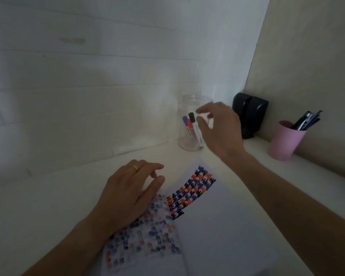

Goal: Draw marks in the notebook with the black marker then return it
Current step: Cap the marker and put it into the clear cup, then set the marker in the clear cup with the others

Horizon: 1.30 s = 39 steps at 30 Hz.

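Note:
The black marker (195,130) stands tilted inside a clear glass jar (187,140) at the back of the white desk, next to a blue marker (186,123) and a red marker (190,127). My right hand (219,130) hovers at the jar's right side, fingers spread apart, holding nothing. The open notebook (217,216) lies near me, its right page bearing rows of black, blue and orange marks. My left hand (127,196) rests flat on the left page, a gold ring on one finger.
A pink cup (283,142) full of dark pens stands at the right against the beige side panel. A black device (249,116) sits in the corner behind my right hand. A white tiled wall runs along the back of the desk.

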Available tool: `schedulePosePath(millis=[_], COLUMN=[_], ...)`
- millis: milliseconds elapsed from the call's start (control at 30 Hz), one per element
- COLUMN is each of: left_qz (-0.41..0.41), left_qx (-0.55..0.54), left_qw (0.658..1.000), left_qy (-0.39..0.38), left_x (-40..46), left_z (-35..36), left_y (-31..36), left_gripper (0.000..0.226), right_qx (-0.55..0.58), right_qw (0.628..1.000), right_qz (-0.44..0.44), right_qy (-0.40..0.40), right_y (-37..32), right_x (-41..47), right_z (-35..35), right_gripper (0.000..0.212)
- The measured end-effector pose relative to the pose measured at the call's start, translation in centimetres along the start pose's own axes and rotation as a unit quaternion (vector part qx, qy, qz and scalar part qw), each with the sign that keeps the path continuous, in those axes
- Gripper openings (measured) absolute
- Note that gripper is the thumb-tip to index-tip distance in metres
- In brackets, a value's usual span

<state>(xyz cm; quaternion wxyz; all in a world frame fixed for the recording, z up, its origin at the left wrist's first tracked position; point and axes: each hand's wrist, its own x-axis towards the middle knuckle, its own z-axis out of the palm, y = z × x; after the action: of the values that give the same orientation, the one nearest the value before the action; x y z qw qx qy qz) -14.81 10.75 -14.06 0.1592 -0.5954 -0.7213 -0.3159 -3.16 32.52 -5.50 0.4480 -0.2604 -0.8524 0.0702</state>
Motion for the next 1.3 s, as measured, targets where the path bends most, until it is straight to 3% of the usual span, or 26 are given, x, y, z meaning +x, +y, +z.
schedulePosePath(millis=[267, 467, 567, 700, 800, 1100, 1300], left_qz=[0.085, 0.099, 0.099, 0.088, 0.081, 0.08, 0.087], left_qx=[-0.026, -0.026, -0.03, -0.041, -0.045, -0.043, -0.042], left_qw=[0.99, 0.983, 0.979, 0.975, 0.974, 0.973, 0.972], left_qy=[-0.109, -0.152, -0.176, -0.202, -0.208, -0.213, -0.216], left_x=[-0.2, -0.4, -0.3, -0.2, -0.2, -0.1, -0.1], left_z=[0.5, 0.9, 1.2, 1.2, 1.3, 1.3, 1.3], left_y=[0.3, -0.1, 0.0, 0.2, 0.0, -0.3, -0.3], left_gripper=[0.03, 0.033, 0.033, 0.039, 0.039, 0.041, 0.039], right_qx=[0.099, 0.069, 0.074, -0.012, -0.066, -0.089, -0.045], right_qw=[0.976, 0.958, 0.96, 0.974, 0.966, 0.945, 0.964], right_qz=[-0.066, -0.077, -0.063, -0.046, -0.027, -0.086, -0.055], right_qy=[-0.185, -0.268, -0.262, -0.22, -0.249, -0.304, -0.255], right_y=[-2.3, -0.7, -0.2, 1.2, 1.9, 1.6, 1.1], right_x=[-11.5, -14.1, -13.8, -13.2, -13.1, -14.4, -13.2], right_z=[-3.1, -2.3, -3.2, -4.4, -4.0, -2.5, -3.6], right_gripper=[0.013, 0.026, 0.041, 0.043, 0.053, 0.038, 0.034])
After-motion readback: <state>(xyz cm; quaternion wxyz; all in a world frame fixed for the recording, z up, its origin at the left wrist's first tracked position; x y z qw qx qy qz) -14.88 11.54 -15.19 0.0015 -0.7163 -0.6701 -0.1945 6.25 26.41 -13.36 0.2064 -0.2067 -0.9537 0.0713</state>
